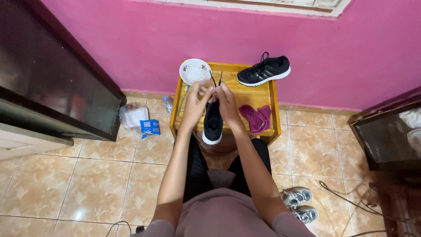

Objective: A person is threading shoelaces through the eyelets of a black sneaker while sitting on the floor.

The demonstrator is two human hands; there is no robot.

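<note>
My left hand [198, 97] and right hand [226, 98] meet over the near shoe [213, 123], which lies on the wooden surface [256, 94] with its toe pointing toward me and hanging a little over the front edge. The fingers of both hands are pinched shut on the black laces [215, 79], whose two ends stick up between my hands. A second black shoe [264, 70] sits at the far right corner, well apart. A white plate [194, 70] rests at the far left corner. A purple cloth [257, 117] lies just right of the near shoe. Grey sneakers [299, 203] stand on the tiled floor [96, 184] by my right side.
</note>
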